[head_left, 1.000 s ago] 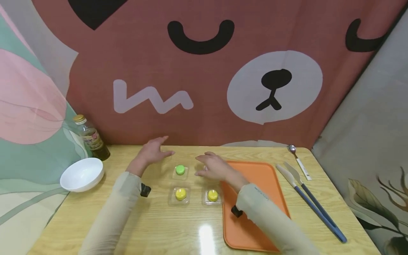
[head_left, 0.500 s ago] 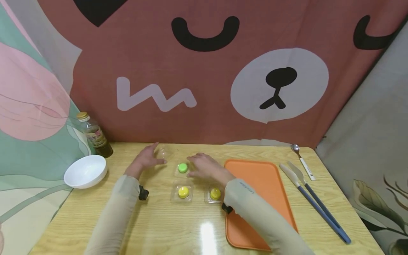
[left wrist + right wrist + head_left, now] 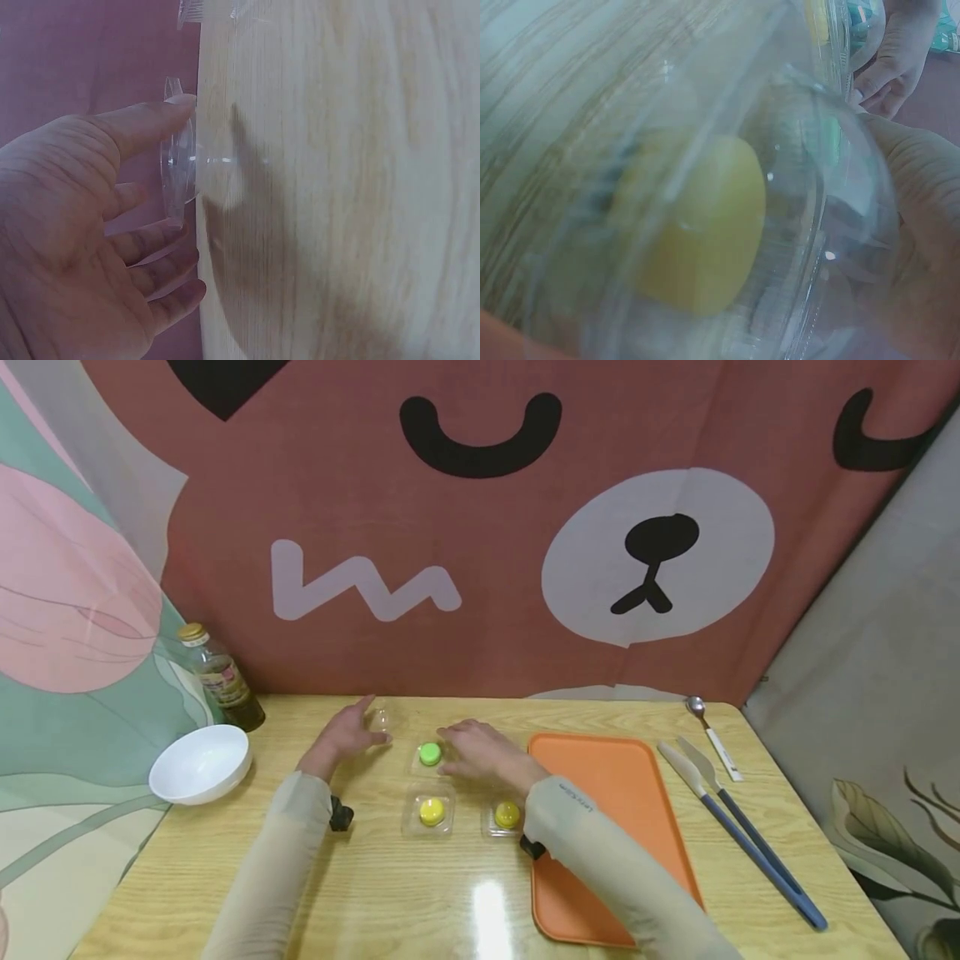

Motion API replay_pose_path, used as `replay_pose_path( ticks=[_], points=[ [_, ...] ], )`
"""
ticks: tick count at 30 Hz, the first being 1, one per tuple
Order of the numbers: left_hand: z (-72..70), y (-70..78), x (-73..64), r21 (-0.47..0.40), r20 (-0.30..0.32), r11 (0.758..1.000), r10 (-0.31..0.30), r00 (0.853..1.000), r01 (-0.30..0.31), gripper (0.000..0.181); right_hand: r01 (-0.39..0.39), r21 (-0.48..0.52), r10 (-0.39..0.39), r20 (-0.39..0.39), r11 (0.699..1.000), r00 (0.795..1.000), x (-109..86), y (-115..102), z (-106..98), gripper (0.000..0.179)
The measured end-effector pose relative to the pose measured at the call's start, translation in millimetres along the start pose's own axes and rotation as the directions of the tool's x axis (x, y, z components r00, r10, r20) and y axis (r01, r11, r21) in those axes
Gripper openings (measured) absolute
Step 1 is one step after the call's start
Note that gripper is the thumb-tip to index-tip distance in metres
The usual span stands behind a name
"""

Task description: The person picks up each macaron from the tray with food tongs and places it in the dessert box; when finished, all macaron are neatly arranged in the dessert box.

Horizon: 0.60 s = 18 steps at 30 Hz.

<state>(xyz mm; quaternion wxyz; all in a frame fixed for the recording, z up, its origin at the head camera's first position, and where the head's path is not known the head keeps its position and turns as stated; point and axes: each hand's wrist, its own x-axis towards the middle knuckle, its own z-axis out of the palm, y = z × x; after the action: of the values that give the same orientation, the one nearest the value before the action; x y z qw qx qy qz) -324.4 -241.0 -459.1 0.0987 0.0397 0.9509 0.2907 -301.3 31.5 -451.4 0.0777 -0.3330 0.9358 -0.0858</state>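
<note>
My left hand [image 3: 351, 733] holds a clear domed plastic lid [image 3: 381, 720] between thumb and fingers at the back of the table. The left wrist view shows the same lid [image 3: 178, 161] upright, the thumb on its upper edge. My right hand [image 3: 487, 753] reaches to the right side of a clear box with a green macaron [image 3: 430, 754]; thumb and forefinger lie apart near its edge. Whether they grip it I cannot tell, as a nearer dome with a yellow macaron [image 3: 697, 225] hides the fingers in the right wrist view. Another yellow macaron [image 3: 432, 812] sits in its box nearby.
An orange tray [image 3: 600, 893] lies under my right forearm. To the right are two blue-handled knives [image 3: 750, 843] and a spoon [image 3: 712, 739]. At the left stand a white bowl [image 3: 201, 764] and an oil bottle [image 3: 225, 681]. A bear-print curtain [image 3: 487, 568] backs the table.
My right hand has moved left to the green macaron's box. My left hand shifted slightly left and the clear lid became visible beside it. Both have stayed nearly still for the last half second.
</note>
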Motion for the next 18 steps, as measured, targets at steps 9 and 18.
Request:
replay_pose_path(
  ticks=[9, 18],
  points=[
    [0.7, -1.2, -1.4, -0.020, -0.006, 1.000, 0.008, 1.000, -0.009, 0.094, 0.003, 0.011, -0.003, 0.017, 1.000, 1.000, 2.8, 4.6, 0.8, 0.069],
    [-2.5, 7.1, -6.0, -0.012, -0.052, 0.998, 0.058, 0.997, -0.059, 0.091, 0.030, 0.156, -0.028, -0.018, 0.987, 0.999, -2.2, 12.2, -2.9, 0.068]
  ],
)
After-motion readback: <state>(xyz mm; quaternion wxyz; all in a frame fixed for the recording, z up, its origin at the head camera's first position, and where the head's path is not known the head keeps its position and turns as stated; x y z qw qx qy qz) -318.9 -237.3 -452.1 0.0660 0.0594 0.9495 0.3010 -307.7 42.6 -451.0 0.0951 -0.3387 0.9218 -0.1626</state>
